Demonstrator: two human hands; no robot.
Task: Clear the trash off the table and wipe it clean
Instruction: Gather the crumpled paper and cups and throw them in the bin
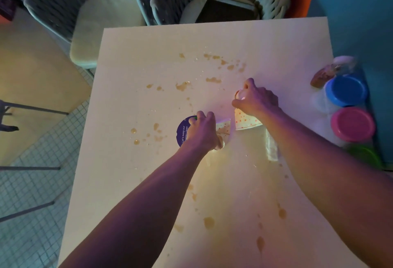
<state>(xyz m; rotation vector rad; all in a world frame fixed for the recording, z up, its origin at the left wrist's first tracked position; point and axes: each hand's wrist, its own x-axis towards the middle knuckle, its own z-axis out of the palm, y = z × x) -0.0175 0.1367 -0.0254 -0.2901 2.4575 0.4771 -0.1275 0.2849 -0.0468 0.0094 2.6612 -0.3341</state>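
Note:
A white table is spattered with brown spill stains. Near its middle my left hand grips a dotted paper cup lying on its side, over a round purple sign with white lettering. Just to the right, my right hand grips the closed end of a second dotted paper cup, which is tilted with its open mouth toward me. A crumpled napkin lies under my right forearm.
Along the table's right edge stand tubs with a blue lid, a pink lid and a green lid, plus a clear jar. Two woven chairs sit at the far side. Tiled floor lies to the left.

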